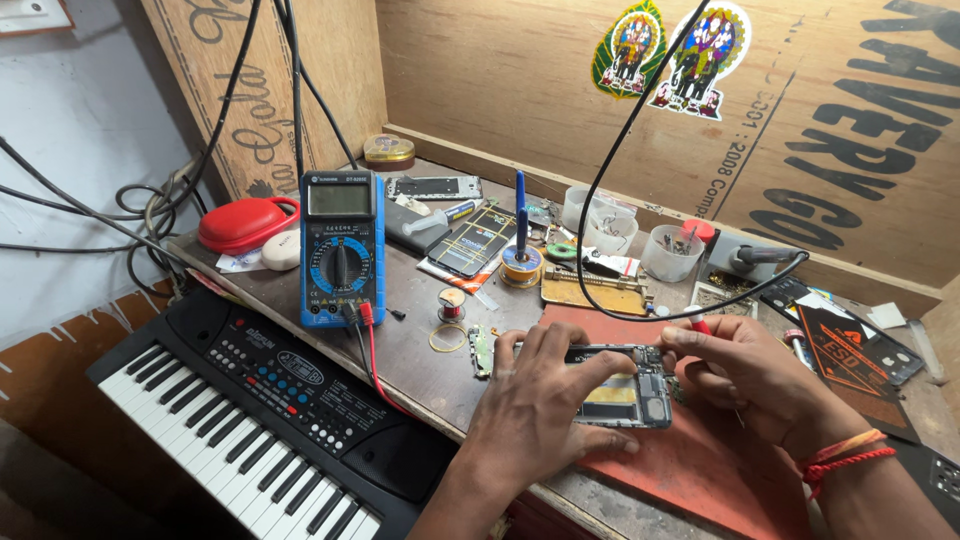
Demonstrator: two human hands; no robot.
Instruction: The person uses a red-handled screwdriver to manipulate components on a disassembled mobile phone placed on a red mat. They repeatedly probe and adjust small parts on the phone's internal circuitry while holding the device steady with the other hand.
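An opened phone (628, 396) with its back cover off lies on a red mat (700, 470) at the workbench's front edge. My left hand (540, 405) rests over the phone's left half, fingers pressing on its frame. My right hand (745, 375) holds a red-tipped probe (697, 323) against the phone's upper right corner. A red thread band circles my right wrist. A small green circuit board (481, 350) lies just left of my left hand.
A blue multimeter (340, 247) stands at left with red and black leads. A black keyboard (250, 420) sits below the bench. Solder spool (522, 264), plastic cups (670, 252), another phone (473, 240), a red case (245, 222) and a hanging black cable (640, 120) crowd the back.
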